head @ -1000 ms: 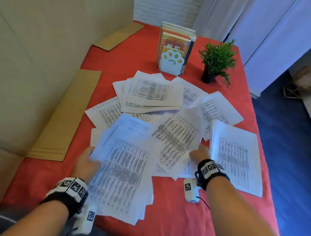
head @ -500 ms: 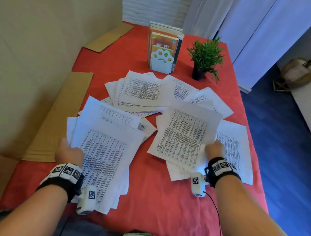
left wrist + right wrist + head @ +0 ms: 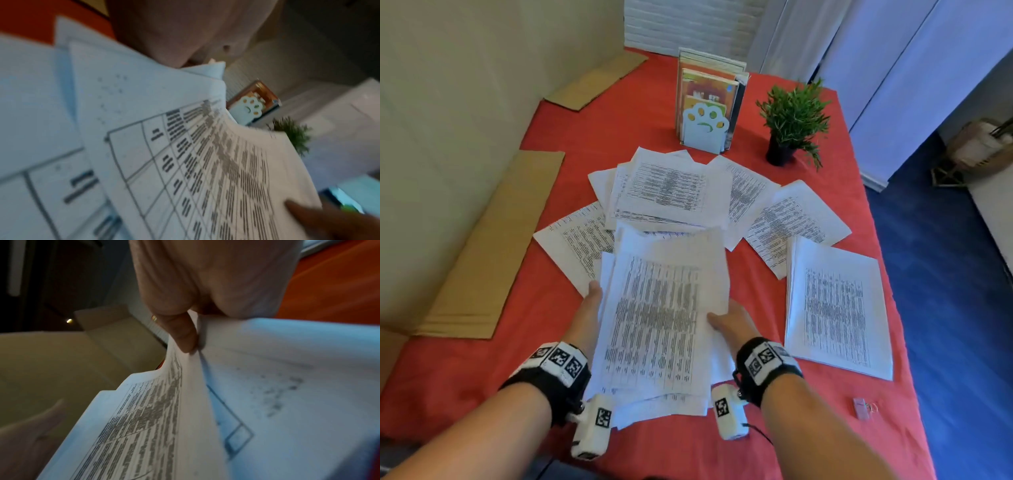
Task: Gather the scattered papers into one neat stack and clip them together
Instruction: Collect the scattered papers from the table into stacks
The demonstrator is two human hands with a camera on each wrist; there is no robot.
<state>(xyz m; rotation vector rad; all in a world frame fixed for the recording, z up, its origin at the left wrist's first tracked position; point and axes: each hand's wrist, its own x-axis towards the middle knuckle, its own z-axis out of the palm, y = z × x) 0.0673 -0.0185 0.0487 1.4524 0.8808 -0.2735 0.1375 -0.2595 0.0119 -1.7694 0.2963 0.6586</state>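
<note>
A loose bundle of printed papers [image 3: 661, 315] is lifted above the red table [image 3: 756, 452], near its front. My left hand [image 3: 590, 301] grips the bundle's left edge and my right hand [image 3: 722, 318] grips its right edge. In the right wrist view the thumb [image 3: 183, 335] pinches the sheets [image 3: 144, 418]. The left wrist view shows the top sheet [image 3: 205, 162] bowed upward. More sheets [image 3: 671, 188] lie scattered behind the bundle. A squared pile [image 3: 835, 308] sits at the right. A small binder clip [image 3: 861, 407] lies near the front right corner.
A paw-shaped bookend with books [image 3: 705, 109] and a potted plant [image 3: 791, 120] stand at the back of the table. Flat cardboard pieces [image 3: 493, 246] lie along the left edge by the wall. The table's right edge drops to a blue floor [image 3: 945, 308].
Half a second ago each hand held its own bundle, left and right. The two bundles have come together into one in the middle, with the right one on top.
</note>
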